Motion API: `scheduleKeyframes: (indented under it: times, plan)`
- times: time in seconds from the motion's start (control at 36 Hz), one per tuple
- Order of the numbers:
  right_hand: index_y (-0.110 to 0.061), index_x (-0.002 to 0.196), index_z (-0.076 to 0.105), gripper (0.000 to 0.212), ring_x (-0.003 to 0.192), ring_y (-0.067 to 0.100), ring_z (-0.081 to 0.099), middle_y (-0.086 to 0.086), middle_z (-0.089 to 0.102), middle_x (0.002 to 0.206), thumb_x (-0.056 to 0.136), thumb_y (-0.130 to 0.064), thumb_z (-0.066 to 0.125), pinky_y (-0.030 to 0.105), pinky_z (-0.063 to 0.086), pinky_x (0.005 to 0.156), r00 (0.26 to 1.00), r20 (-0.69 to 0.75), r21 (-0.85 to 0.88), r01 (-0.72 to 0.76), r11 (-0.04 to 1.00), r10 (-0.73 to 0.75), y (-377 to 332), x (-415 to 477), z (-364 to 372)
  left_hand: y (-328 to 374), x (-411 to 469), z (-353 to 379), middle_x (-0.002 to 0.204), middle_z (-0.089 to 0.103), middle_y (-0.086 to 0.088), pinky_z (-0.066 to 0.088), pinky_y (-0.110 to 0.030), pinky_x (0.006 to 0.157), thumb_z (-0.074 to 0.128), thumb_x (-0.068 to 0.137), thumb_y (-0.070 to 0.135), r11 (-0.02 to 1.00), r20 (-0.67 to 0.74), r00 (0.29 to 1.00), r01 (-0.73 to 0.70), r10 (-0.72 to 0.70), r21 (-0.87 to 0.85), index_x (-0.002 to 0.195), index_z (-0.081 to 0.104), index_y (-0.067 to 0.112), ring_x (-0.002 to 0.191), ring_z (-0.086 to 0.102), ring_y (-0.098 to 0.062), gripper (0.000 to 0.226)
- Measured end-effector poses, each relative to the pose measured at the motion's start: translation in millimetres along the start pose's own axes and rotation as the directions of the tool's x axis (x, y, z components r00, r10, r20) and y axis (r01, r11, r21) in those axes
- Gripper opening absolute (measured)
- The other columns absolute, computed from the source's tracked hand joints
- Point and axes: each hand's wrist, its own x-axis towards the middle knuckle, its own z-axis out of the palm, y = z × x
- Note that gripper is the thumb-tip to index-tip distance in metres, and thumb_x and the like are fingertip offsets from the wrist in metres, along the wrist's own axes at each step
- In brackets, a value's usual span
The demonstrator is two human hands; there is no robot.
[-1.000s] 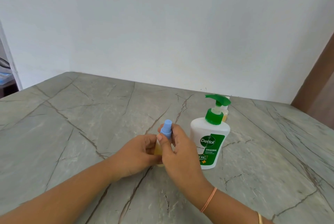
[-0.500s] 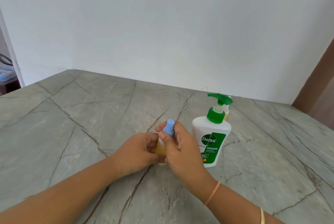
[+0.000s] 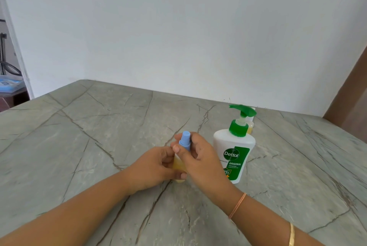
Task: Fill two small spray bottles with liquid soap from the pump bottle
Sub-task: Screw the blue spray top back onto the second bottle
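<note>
Head: spray bottle [image 3: 179, 159], yellow liquid [image 3: 178, 167] inside

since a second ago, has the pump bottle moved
No. The pump bottle keeps its place against the table cracks; only the camera shifted.

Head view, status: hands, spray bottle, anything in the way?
Left hand grips spray bottle body; right hand pinches its blue cap. Bottle part-filled, yellow. Pump bottle close right, not blocking.
</note>
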Motion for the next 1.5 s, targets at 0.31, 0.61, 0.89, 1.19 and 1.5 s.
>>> scheduleKeyframes:
  times: [0.31, 0.61, 0.89, 1.19, 1.5]
  plan:
    - [-0.015, 0.114, 0.057, 0.024, 0.102, 0.0, 0.06, -0.004, 0.066, 0.109, 0.094, -0.005, 0.049, 0.017, 0.046, 0.092, 0.996, 0.084, 0.058, -0.005, 0.998, 0.0, 0.2, -0.4, -7.6, -2.3, 1.7, -1.3, 0.076, 0.071, 0.007, 0.048, -0.016, 0.074, 0.073, 0.077, 0.006, 1.0, 0.012, 1.0, -0.001, 0.002, -0.026, 0.096, 0.068, 0.013, 0.075, 0.066, -0.005, 0.021]
    - [-0.026, 0.102, 0.056, 0.019, 0.097, -0.006, 0.059, -0.015, 0.065, 0.101, 0.092, -0.009, 0.053, 0.019, 0.049, 0.084, 0.991, -0.097, -0.06, 0.082, 0.995, -0.088, 7.5, -8.0, 3.2, -1.1, -3.3, 10.1, 0.078, 0.069, -0.014, 0.051, -0.045, 0.079, 0.064, 0.057, 0.048, 0.993, -0.143, 0.988, -0.032, 0.049, 0.114, 0.08, 0.066, 0.01, 0.076, 0.065, -0.032, 0.045]
    - [-0.028, 0.096, 0.054, 0.018, 0.091, -0.005, 0.058, -0.014, 0.065, 0.092, 0.091, -0.01, 0.053, 0.004, 0.041, 0.074, 0.969, -0.212, -0.129, 0.101, 0.986, -0.127, 6.0, -12.2, 13.9, 2.3, -7.5, 18.7, 0.07, 0.066, -0.01, 0.049, -0.036, 0.062, 0.05, 0.057, 0.049, 0.977, -0.253, 0.964, -0.024, 0.078, 0.21, 0.081, 0.065, 0.006, 0.059, 0.058, -0.018, 0.051]
    - [-0.022, 0.098, 0.054, 0.009, 0.082, -0.001, 0.058, -0.009, 0.064, 0.09, 0.092, -0.015, 0.054, 0.003, 0.042, 0.07, 0.953, -0.266, -0.203, 0.087, 0.975, -0.141, 4.1, -15.2, 18.5, -2.0, -11.4, 31.1, 0.069, 0.068, -0.004, 0.052, -0.042, 0.062, 0.049, 0.078, 0.039, 0.938, -0.389, 0.914, 0.03, 0.114, 0.345, 0.084, 0.064, 0.011, 0.066, 0.063, -0.021, 0.032]
    - [-0.017, 0.092, 0.055, 0.001, 0.076, -0.001, 0.056, -0.008, 0.061, 0.081, 0.092, -0.017, 0.055, 0.007, 0.042, 0.065, 0.958, -0.26, -0.196, 0.071, 0.978, -0.122, -0.8, -13.4, 18.0, 2.3, -16.1, 36.0, 0.061, 0.063, -0.005, 0.041, -0.029, 0.051, 0.052, 0.087, 0.027, 0.887, -0.452, 0.876, 0.066, 0.169, 0.457, 0.077, 0.062, 0.01, 0.054, 0.054, -0.016, 0.023]
